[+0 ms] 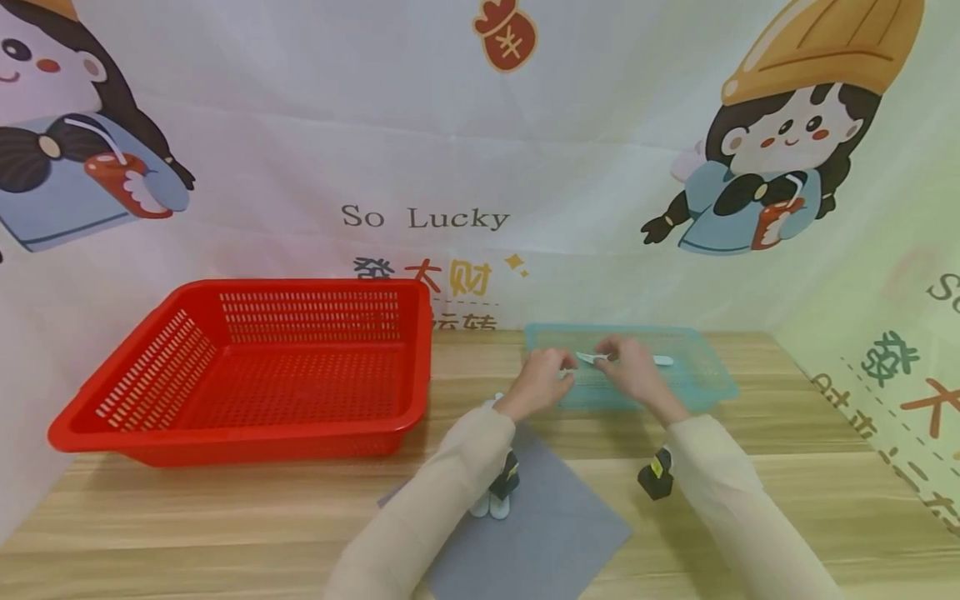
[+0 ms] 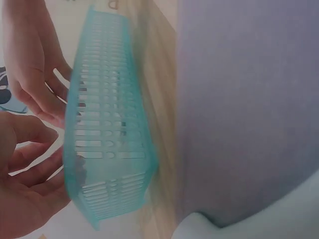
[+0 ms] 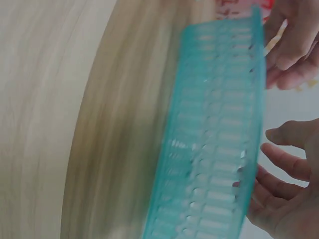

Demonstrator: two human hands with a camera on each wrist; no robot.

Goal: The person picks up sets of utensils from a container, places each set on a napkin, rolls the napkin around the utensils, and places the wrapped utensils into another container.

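Observation:
A pale utensil (image 1: 663, 360), apparently a white plastic fork with its tines to the left, lies in the low teal basket (image 1: 716, 387). Across its middle is my right hand (image 1: 633, 367); in the right wrist view its fingers (image 3: 279, 189) dip below the rim, spread, with the thumb apart. My left hand (image 1: 536, 383) hovers at the basket's left part, fingers loosely bent, and no held thing shows. Its fingertips reach the rim in the left wrist view. White utensils (image 1: 491, 506) with rounded ends lie on a grey cloth (image 1: 555, 508), mostly hidden beneath my left forearm.
A large red basket (image 1: 240, 437) stands on the left of the wooden table (image 1: 225, 517). Behind everything hangs a printed white curtain (image 1: 420, 150). Black devices (image 1: 656, 475) are strapped at both wrists.

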